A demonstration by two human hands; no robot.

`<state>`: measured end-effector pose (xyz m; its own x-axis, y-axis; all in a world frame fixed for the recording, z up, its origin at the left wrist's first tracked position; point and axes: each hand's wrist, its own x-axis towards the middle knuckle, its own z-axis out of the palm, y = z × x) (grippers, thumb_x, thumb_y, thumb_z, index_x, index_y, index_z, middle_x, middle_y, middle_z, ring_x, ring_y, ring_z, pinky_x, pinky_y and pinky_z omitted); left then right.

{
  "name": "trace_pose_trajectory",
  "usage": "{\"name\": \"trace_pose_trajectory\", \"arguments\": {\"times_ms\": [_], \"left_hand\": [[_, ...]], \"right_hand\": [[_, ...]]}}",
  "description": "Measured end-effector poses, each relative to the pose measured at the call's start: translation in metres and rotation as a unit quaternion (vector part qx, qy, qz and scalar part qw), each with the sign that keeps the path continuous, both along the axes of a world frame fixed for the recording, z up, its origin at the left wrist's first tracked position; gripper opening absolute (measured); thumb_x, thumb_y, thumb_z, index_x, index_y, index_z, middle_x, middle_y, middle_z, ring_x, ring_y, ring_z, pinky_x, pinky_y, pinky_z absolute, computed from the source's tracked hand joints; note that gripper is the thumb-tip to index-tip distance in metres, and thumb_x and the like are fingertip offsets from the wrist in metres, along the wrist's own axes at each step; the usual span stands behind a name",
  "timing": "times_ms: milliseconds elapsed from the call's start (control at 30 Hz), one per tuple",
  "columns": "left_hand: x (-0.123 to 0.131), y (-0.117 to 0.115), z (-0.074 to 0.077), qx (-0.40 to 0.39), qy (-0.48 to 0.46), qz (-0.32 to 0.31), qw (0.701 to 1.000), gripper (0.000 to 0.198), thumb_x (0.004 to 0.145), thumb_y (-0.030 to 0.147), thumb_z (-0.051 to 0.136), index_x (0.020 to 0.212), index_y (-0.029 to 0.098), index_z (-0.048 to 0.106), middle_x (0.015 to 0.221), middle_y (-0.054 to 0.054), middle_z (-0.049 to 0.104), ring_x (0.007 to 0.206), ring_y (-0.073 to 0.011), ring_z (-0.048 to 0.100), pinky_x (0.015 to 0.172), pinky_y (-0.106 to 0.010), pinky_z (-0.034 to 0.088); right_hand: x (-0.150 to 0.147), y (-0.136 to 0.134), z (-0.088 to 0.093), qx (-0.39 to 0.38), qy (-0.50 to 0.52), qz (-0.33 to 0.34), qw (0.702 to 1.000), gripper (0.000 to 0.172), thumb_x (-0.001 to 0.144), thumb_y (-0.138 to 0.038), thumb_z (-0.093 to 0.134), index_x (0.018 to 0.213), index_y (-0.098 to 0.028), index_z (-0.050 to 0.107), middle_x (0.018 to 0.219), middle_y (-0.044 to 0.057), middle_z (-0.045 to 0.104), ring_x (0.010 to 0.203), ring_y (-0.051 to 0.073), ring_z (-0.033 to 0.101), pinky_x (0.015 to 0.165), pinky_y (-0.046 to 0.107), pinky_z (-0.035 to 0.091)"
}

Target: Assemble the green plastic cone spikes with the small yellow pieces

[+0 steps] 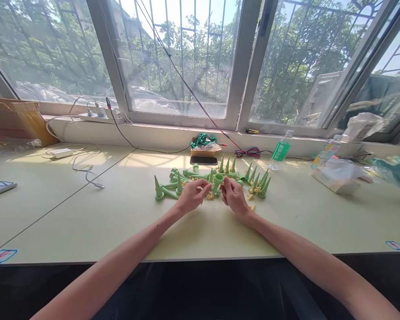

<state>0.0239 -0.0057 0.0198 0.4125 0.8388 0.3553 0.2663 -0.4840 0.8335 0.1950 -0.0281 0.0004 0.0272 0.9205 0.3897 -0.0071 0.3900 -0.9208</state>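
Green spike (218,182) at middle of table (120,222), pinched by right hand (234,196); left hand (190,196) at nine o'clock, fingers closed, perhaps on a yellow bit. Spare spikes (256,180) at twelve o'clock.

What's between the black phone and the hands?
Green cone spikes, some upright, some lying flat, sit between the black phone and the left hand and right hand; the head view shows this.
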Motion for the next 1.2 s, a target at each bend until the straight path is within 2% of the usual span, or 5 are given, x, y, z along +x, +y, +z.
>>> {"name": "trace_pose_trajectory", "arguments": {"times_ms": [233, 700, 900, 1067, 1200], "left_hand": [[-0.0035, -0.0009, 0.0037, -0.266, -0.002, -0.131, 0.955, 0.088, 0.085, 0.081, 0.023, 0.064, 0.009, 0.067, 0.057, -0.012, 0.065, 0.040, -0.0113, 0.052, 0.040, -0.022, 0.036], [-0.0061, -0.0001, 0.0007, -0.350, -0.017, -0.195, 0.916, 0.086, 0.082, 0.083, 0.030, 0.088, 0.009, 0.072, 0.078, -0.014, 0.071, 0.049, -0.0112, 0.053, 0.042, -0.022, 0.036], [-0.0066, -0.0037, 0.0025, -0.262, -0.013, -0.189, 0.946, 0.069, 0.082, 0.075, 0.047, 0.080, 0.009, 0.066, 0.081, -0.013, 0.070, 0.050, -0.0098, 0.053, 0.043, -0.021, 0.038], [-0.0084, -0.0037, 0.0019, -0.075, 0.062, -0.140, 0.985, 0.048, 0.079, 0.060, 0.065, 0.072, 0.013, 0.062, 0.054, 0.000, 0.055, 0.048, -0.0099, 0.049, 0.047, -0.021, 0.038], [-0.0075, -0.0057, 0.0011, 0.074, 0.119, -0.104, 0.985, 0.034, 0.081, 0.049, 0.068, 0.083, 0.016, 0.069, 0.070, -0.002, 0.061, 0.059, -0.0113, 0.053, 0.055, -0.022, 0.043]], "right_hand": [[0.0024, -0.0021, -0.0035, 0.044, -0.123, 0.001, 0.991, 0.049, 0.093, -0.063, 0.042, 0.070, -0.020, 0.045, 0.057, -0.003, 0.044, 0.043, 0.008, 0.037, 0.040, 0.023, 0.027], [0.0049, -0.0052, -0.0016, 0.055, -0.126, 0.048, 0.989, 0.051, 0.093, -0.064, 0.041, 0.066, -0.021, 0.043, 0.055, -0.004, 0.039, 0.045, 0.010, 0.038, 0.041, 0.023, 0.030], [0.0044, -0.0072, 0.0007, 0.027, -0.110, 0.067, 0.991, 0.054, 0.093, -0.064, 0.041, 0.061, -0.021, 0.041, 0.048, -0.005, 0.039, 0.040, 0.009, 0.037, 0.039, 0.023, 0.028], [0.0059, -0.0034, -0.0025, 0.016, -0.147, 0.055, 0.988, 0.056, 0.093, -0.061, 0.043, 0.055, -0.021, 0.037, 0.043, -0.005, 0.035, 0.039, 0.009, 0.034, 0.039, 0.024, 0.026], [0.0070, -0.0022, -0.0032, 0.018, -0.183, 0.048, 0.982, 0.056, 0.092, -0.061, 0.043, 0.053, -0.021, 0.037, 0.043, -0.004, 0.035, 0.040, 0.009, 0.032, 0.041, 0.025, 0.025]]}}
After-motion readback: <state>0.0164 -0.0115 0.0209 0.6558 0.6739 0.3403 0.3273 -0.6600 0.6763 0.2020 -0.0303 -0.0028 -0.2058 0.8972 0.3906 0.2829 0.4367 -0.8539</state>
